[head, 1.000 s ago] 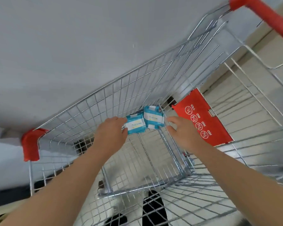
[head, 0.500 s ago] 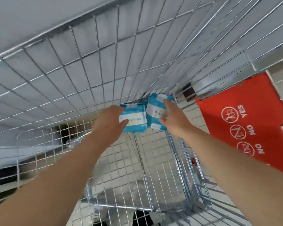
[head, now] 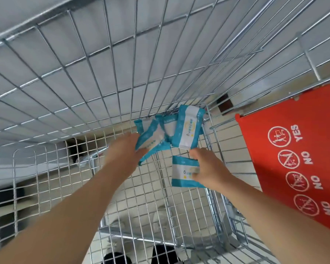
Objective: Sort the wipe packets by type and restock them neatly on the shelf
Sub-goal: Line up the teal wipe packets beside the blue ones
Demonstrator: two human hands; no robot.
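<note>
Both arms reach into the far corner of the wire cart [head: 65, 111]. There the left hand [head: 125, 149] grips a blue-and-white wipe packet [head: 151, 140], motion-blurred. Nearer, the right hand [head: 208, 168] pinches a second packet [head: 181, 174], thumb on its face. A third packet [head: 187, 128] stands tilted against the corner mesh, just beyond both hands, with another partly hidden behind it. On the right is a red flap [head: 293, 130] with YES/NO icons.

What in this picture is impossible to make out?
- Print on the packet pile: too small and blurred in the head view; types unreadable.
- Left hand: motion blur hides its grip.
- Packet held by the right hand: fingers cover part of its label.
- Red sign: cut off by the right edge.
- Shelf: outside the frame.
</note>
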